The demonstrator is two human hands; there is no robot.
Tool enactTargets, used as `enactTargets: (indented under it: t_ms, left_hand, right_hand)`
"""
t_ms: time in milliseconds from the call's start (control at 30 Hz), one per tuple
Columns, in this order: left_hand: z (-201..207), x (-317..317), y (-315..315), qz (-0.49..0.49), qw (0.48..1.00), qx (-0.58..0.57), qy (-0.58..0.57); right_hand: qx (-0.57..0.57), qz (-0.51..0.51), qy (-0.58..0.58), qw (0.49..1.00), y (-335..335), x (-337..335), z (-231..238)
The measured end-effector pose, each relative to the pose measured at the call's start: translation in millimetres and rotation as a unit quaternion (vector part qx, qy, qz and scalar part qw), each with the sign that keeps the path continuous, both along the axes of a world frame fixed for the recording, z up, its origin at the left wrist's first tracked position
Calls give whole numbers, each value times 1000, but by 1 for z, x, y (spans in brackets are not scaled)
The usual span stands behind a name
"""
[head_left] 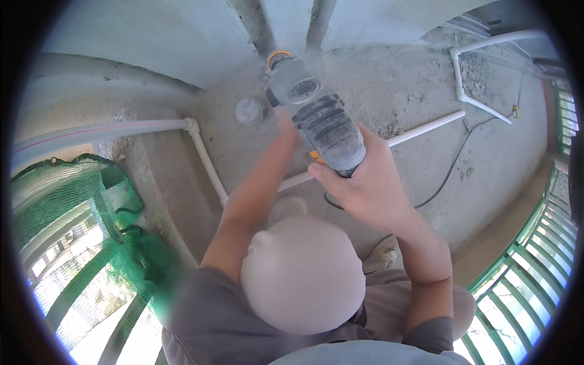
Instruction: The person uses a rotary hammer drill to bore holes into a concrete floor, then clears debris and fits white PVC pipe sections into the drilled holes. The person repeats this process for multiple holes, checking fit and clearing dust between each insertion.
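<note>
A dusty grey rotary hammer with an orange ring at its front points away from me, toward a vertical groove cut in the wall. The contact of its tip with the wall cannot be made out. Wrapped round the rear handle is my right hand, its thumb toward the left. My left hand holds the tool farther forward on its left side; most of those fingers are hidden behind the body. Just left of the tool, a pale round cap sits on the dusty concrete floor.
White plastic pipes run along the left, under my arms, and at the far right. A black cable curves across the floor on the right. Green netting hangs at left; a green railing borders the right.
</note>
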State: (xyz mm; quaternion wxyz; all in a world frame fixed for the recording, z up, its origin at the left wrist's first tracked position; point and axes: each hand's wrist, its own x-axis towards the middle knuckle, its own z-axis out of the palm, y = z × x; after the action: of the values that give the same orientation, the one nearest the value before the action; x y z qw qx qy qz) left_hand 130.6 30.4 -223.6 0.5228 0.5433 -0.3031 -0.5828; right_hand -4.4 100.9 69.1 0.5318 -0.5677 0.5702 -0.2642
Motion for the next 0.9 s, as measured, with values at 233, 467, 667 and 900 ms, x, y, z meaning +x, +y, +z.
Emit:
enactTargets:
  t_ms: [233, 467, 667, 900]
  left_hand:
    - [63, -15, 52, 54, 998, 18, -29]
    - [62, -7, 47, 16, 982, -27, -188]
    - [36, 19, 10, 73, 995, 23, 65]
    - [34, 9, -6, 103, 988, 25, 112]
  right_hand:
    - [83, -104, -79, 988, 58, -55, -1]
    - [50, -135, -127, 981, 82, -63, -39]
    - [84, -137, -160, 974, 24, -30, -44]
    - [35, -33, -31, 998, -15, -4, 4]
